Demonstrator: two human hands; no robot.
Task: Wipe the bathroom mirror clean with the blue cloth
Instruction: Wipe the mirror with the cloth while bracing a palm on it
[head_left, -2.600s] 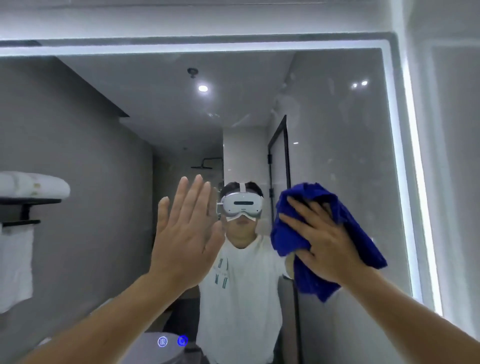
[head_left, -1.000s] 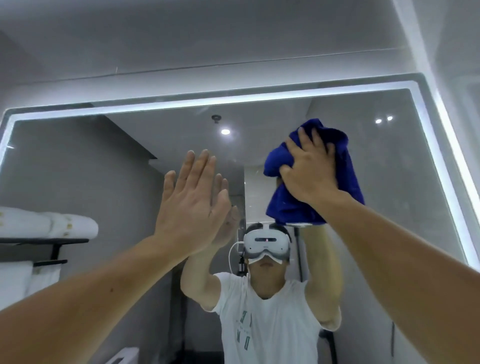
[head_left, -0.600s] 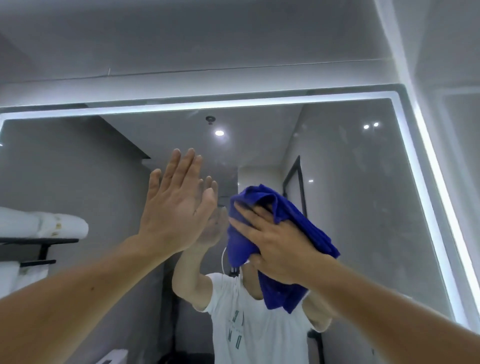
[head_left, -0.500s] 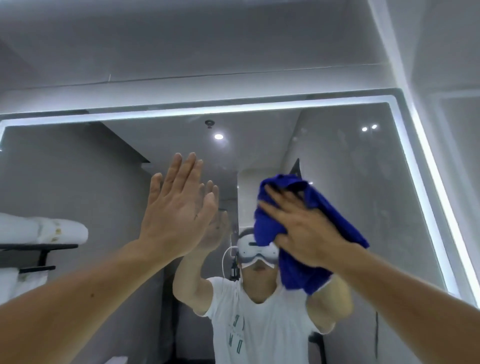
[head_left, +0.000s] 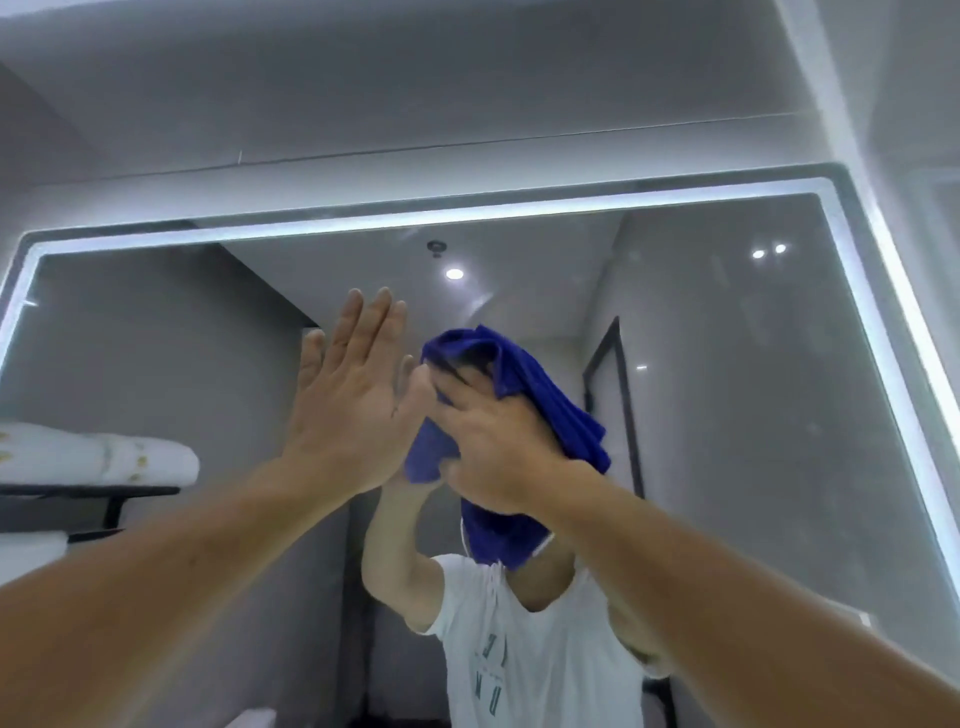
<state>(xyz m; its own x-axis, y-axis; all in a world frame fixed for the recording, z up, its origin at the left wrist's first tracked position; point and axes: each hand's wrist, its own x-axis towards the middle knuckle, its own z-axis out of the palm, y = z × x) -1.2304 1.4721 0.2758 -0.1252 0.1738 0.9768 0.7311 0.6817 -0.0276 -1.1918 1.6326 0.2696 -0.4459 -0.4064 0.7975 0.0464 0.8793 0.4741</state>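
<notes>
At the far left of the frame, reflected in the mirror (head_left: 727, 415), rolled white towels (head_left: 93, 457) lie on a dark shelf (head_left: 88, 490). Left of centre, your left hand (head_left: 348, 415) is raised flat toward the glass, its fingers (head_left: 382, 322) straight, close together and released, holding nothing; the fingertips meet their own reflection. Just right of it, almost touching, the blue cloth (head_left: 550, 410) is bunched against the mirror at the centre of the frame, and it hides the head of your reflection. Your right hand (head_left: 493, 447) lies over the cloth and grasps it, fingers (head_left: 467, 384) spread into the folds, which bunch over the fingertips at the top. Below it your reflection's white T-shirt (head_left: 540, 660) shows. Further right the glass reflects a dark door frame (head_left: 618, 395), and the mirror's lit strip (head_left: 893, 374) runs down the right edge.
</notes>
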